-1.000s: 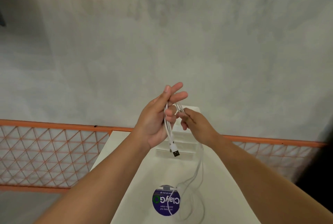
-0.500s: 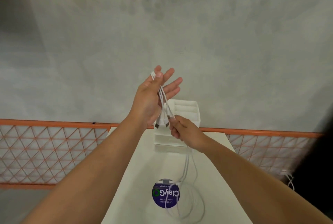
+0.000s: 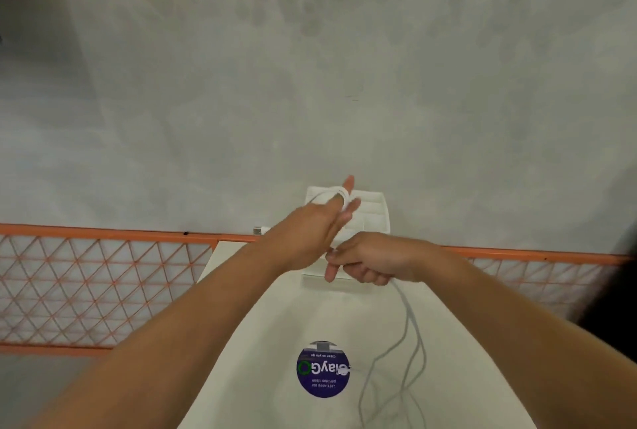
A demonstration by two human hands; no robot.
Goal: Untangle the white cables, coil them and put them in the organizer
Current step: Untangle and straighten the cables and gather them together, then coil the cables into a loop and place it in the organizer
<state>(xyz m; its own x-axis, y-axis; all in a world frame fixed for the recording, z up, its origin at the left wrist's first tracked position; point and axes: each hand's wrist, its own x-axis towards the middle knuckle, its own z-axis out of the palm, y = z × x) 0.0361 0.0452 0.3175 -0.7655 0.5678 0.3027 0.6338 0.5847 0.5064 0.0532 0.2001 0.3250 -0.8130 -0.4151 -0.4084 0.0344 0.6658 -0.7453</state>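
Note:
My left hand [image 3: 317, 225] is held flat in front of the white organizer [image 3: 374, 213], with turns of white cable [image 3: 332, 195] wrapped over its fingers. A USB plug [image 3: 258, 230] sticks out to the left of that wrist. My right hand [image 3: 370, 261] is closed around the same cables just below the left hand. From the right fist the loose cable strands [image 3: 412, 332] hang down and lie in loops on the white table [image 3: 255, 377]. The organizer's compartments are mostly hidden behind both hands.
A round blue sticker [image 3: 322, 373] sits on the table near me, with a small cable plug [image 3: 343, 371] lying on its right edge. An orange lattice railing [image 3: 103, 284] runs behind the table on both sides. A grey concrete wall fills the background.
Both hands have dropped lower, in front of the organizer. The left hand has turned palm-down with cable wound over its fingers; the right hand has moved under it, pulling the strands rightward.

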